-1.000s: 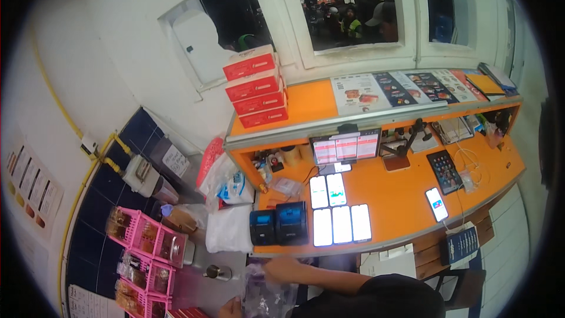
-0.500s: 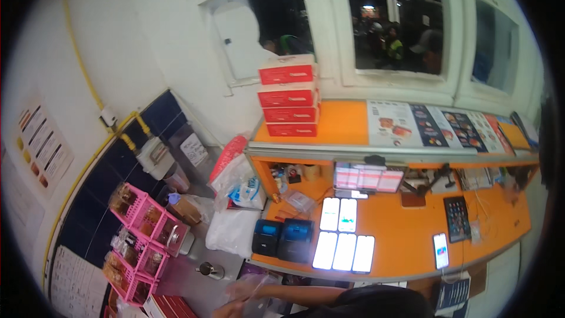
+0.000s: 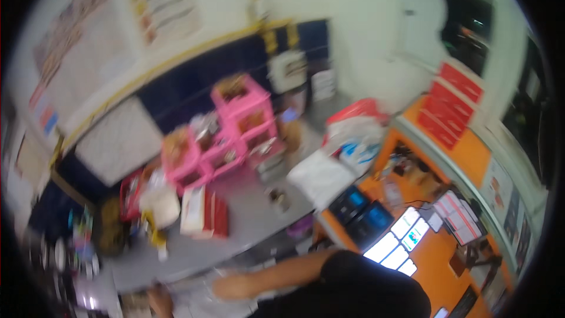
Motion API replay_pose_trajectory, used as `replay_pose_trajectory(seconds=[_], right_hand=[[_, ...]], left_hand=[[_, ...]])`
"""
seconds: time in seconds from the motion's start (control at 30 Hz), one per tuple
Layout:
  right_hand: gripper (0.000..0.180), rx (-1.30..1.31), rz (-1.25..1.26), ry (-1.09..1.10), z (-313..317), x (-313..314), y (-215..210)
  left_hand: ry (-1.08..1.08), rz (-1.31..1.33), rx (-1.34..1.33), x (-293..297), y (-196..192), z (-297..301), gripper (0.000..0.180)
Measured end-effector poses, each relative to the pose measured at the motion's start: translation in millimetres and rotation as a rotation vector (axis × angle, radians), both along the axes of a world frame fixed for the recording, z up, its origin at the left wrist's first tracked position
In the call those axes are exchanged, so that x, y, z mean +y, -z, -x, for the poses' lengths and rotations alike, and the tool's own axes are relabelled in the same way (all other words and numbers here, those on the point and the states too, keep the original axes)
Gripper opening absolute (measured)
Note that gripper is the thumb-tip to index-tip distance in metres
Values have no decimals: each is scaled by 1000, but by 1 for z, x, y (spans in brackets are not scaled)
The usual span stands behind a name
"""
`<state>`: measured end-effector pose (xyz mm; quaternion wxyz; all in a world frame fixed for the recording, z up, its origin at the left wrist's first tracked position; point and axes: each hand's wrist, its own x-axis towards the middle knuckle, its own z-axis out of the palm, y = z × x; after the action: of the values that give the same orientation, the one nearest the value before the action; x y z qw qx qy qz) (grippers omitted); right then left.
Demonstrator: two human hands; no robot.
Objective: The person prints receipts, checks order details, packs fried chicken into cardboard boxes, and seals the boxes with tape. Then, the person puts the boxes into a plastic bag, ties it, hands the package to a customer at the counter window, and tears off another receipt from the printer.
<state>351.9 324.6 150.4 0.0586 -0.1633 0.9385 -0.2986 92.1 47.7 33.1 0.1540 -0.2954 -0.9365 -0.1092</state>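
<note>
My right arm, in a black sleeve, stretches leftward along the lower edge. Its hand looks closed, with a thin clear plastic bag at its fingers; motion blur softens the grip. Further left, my left hand is at the bottom edge, beside the bag and near a brownish box-like thing. Its fingers are smeared and partly cut off. Above the hands runs a grey metal counter, bearing a red-and-white carton and a small metal cup.
Pink stacked baskets hold packaged goods against the wall. A white plastic bag lies by two black devices. Lit phones and a screen occupy the orange desk. Red boxes are stacked on its upper shelf.
My view has swung left, bringing more of the metal counter in and shifting the desk rightward. My hands, close together before, are now apart, the left one further left.
</note>
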Motion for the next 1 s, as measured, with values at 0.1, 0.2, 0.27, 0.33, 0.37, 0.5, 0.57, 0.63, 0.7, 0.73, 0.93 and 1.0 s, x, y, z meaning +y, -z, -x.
replay_pose_trajectory(seconds=[0.1, 0.2, 0.27, 0.33, 0.37, 0.5, 0.57, 0.63, 0.7, 0.73, 0.93, 1.0], right_hand=[[34, 447, -470, 306, 30, -24, -75], [29, 464, -290, 153, 81, -44, -43], [25, 55, 98, -211, 117, -49, 44], [22, -434, 439, -485, 115, -52, 150], [22, -455, 601, -485, 117, -59, 167], [36, 183, 272, 739, 185, -13, 95], [68, 533, -555, 1354, 240, 28, 86], [88, 245, -511, 1507, 271, 72, 89], [111, -225, -210, 1668, 289, 98, 88], [111, -225, -202, 1666, 293, 106, 87], [113, 126, 330, 1585, 184, 245, 197], [109, 99, 589, 1589, 166, 241, 177]], left_hand=[[-148, -752, 10, -28, -106, 43, 42], [-237, -675, 257, -111, 30, 15, 49], [-91, -211, 225, -176, 208, -49, 55], [-393, 258, -875, -89, 175, -95, 77], [-452, 221, -890, -89, 177, -109, 78], [-492, 98, -909, -97, 164, -104, 68], [-195, 80, -786, -117, 213, -79, 49], [-160, 111, -758, -91, 194, -49, 36], [-166, 89, -766, -78, 174, -22, 36], [-196, 55, -781, -75, 169, -12, 36], [-376, -38, -735, -78, 158, -2, 32], [-551, -171, -693, -100, 173, -17, 30]])
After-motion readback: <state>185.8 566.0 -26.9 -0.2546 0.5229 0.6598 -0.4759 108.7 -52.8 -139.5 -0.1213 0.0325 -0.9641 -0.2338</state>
